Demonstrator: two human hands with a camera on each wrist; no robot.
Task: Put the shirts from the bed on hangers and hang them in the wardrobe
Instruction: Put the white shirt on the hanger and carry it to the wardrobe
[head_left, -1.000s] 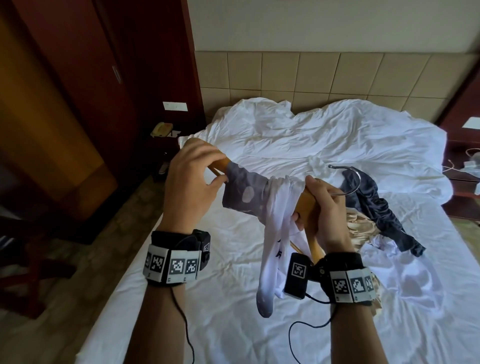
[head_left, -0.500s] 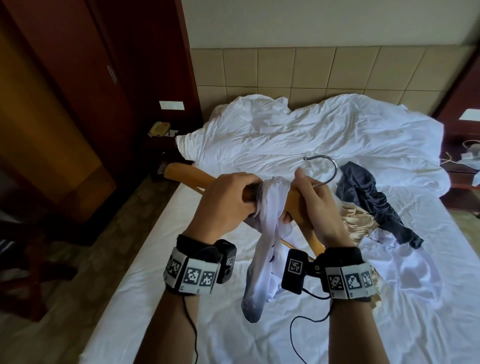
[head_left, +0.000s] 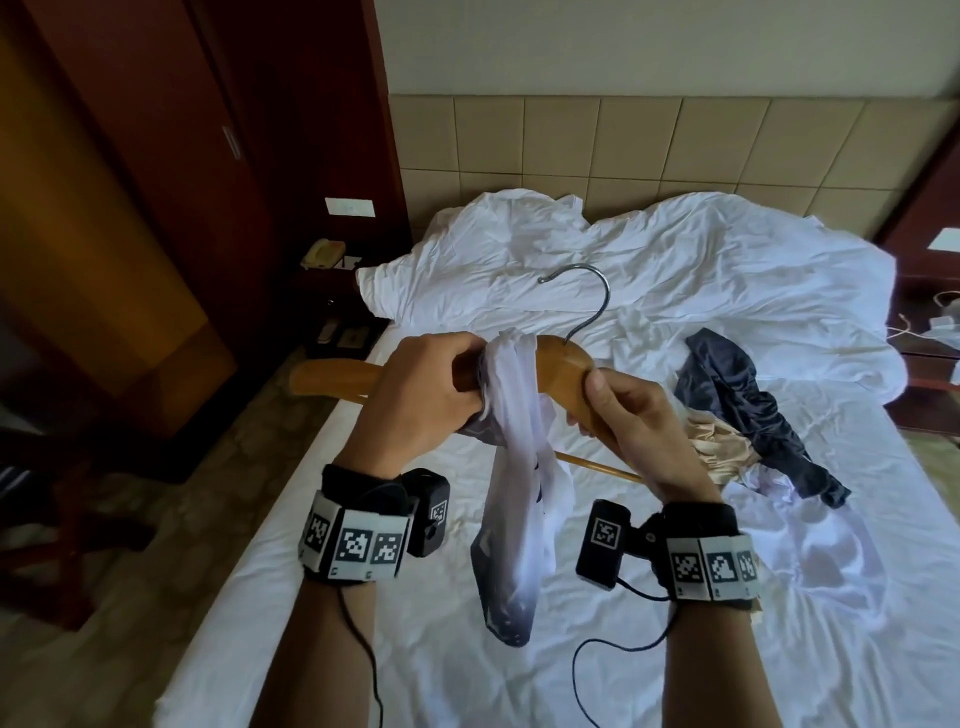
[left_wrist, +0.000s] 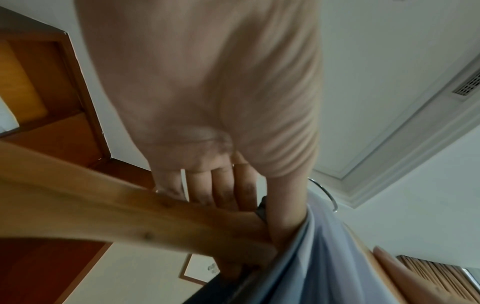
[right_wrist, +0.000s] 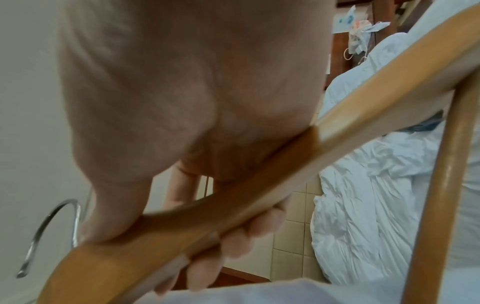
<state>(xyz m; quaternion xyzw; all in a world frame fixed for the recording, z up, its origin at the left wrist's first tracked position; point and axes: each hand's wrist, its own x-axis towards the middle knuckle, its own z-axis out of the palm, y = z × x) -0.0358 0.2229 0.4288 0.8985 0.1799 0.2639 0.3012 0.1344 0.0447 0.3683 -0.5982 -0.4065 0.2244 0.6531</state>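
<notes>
Above the bed I hold a wooden hanger with a metal hook. A white shirt with dark grey parts is bunched over the hanger's middle and hangs down. My left hand grips the hanger's left arm together with the bunched cloth; the left wrist view shows its fingers curled over the wood. My right hand grips the right arm of the hanger, thumb on top. More clothes lie on the bed: a dark navy shirt, a beige one and a white one.
The bed has a crumpled white duvet against a tiled headboard. A dark wooden wardrobe stands at the left. A nightstand with a phone sits beside the bed. Another nightstand with cables is at the right.
My left hand slid right along the hanger, pushing the shirt's sleeve into a bunch at the middle. The hanger's left arm is now bare and the hook has turned upward.
</notes>
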